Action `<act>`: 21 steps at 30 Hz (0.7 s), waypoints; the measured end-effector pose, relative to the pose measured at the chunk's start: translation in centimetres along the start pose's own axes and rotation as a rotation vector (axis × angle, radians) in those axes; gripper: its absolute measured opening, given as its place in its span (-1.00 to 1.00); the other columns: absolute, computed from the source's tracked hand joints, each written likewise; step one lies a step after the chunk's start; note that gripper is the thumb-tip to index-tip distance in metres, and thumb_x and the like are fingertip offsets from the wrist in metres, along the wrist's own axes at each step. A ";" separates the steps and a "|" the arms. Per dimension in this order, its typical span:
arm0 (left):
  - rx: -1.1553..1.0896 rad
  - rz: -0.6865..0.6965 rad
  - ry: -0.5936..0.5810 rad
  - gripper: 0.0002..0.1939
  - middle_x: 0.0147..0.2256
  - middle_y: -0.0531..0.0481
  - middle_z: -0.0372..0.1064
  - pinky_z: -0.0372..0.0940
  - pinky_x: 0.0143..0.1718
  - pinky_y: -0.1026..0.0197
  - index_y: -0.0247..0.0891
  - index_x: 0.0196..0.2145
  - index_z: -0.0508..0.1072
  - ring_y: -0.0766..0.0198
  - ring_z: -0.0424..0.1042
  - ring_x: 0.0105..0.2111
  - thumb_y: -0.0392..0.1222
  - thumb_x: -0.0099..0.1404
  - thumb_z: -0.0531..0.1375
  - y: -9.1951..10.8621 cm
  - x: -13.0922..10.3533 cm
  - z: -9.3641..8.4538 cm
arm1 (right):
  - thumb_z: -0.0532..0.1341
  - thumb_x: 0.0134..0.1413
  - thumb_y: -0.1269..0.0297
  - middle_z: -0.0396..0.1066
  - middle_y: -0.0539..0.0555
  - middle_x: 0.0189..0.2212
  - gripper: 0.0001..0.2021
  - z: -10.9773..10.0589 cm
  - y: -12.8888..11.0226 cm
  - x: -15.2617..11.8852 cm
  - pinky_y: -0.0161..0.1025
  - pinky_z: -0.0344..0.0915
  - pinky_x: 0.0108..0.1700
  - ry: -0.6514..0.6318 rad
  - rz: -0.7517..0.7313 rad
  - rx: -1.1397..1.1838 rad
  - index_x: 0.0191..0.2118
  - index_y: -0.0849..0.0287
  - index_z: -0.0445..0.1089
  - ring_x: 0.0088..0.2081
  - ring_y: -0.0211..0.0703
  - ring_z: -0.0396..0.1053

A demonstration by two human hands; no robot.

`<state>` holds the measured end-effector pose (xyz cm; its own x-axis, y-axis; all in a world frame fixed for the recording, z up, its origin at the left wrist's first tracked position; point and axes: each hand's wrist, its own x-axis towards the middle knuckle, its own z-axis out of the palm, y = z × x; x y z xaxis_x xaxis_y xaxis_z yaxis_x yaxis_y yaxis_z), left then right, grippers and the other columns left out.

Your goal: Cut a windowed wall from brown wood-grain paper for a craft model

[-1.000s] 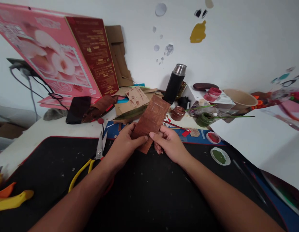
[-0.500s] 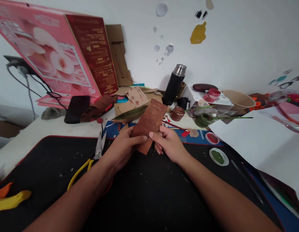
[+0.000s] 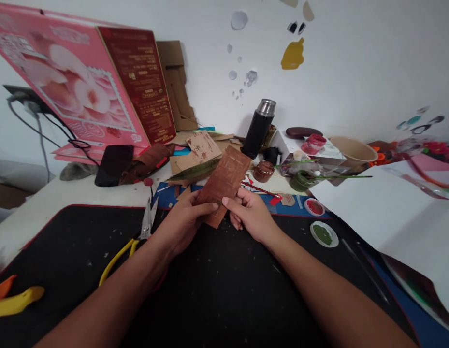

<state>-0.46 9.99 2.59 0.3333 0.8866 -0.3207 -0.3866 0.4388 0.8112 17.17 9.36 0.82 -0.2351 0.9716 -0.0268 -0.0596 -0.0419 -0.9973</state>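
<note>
- The left hand (image 3: 182,220) holds the lower left edge of a brown painted card piece (image 3: 224,181). Its grip is closed, with the thumb on top of the piece and the fingers under it.
- The right hand (image 3: 250,215) holds the lower right edge of the same piece. Its grip is closed too, with the thumb on top, close to the left thumb.
- The brown piece is up in the air, tilted, over the far edge of the black mat (image 3: 210,290) on the table (image 3: 65,195).
- Scissors with yellow handles (image 3: 135,237) lie on the mat, just left of the left hand.
- A small dish of green paint (image 3: 322,234) sits right of the right hand. A small dish of red paint (image 3: 314,207) sits just behind it.
- A black flask (image 3: 258,128) stands farther back, near the wall.
- A little brown paint jar (image 3: 263,171) stands beside the flask.
- A big pink box (image 3: 72,82) leans on the wall at the left.
- A white sheet of paper (image 3: 383,212) lies at the right.
</note>
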 end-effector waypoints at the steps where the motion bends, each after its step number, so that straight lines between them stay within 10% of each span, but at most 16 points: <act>1: 0.003 0.002 0.005 -0.58 -0.15 -0.21 0.63 0.44 -0.14 0.17 -0.36 -0.16 0.59 0.12 0.60 -0.23 -0.32 -0.03 0.49 0.0 0.1 0.0 | 0.33 0.19 -0.02 0.20 -0.23 -0.75 -0.71 0.0 0.0 0.0 -0.33 0.03 -0.68 0.004 -0.002 0.004 -0.26 0.08 0.35 -0.74 -0.34 0.15; 21: -0.044 -0.033 -0.067 -0.68 -0.35 -0.15 0.62 0.42 -0.23 0.21 -0.38 -0.30 0.65 0.19 0.56 -0.35 -0.34 -0.08 0.49 0.3 0.0 -0.1 | 0.33 0.19 0.00 0.14 -0.26 -0.75 -0.72 0.1 -0.4 -0.1 -0.32 0.08 -0.69 -0.013 0.018 0.028 -0.22 0.09 0.37 -0.75 -0.35 0.10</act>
<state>-0.69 10.11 2.77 0.4030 0.8604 -0.3119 -0.4115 0.4748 0.7779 17.11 9.22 1.18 -0.2491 0.9675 -0.0433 -0.0827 -0.0658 -0.9944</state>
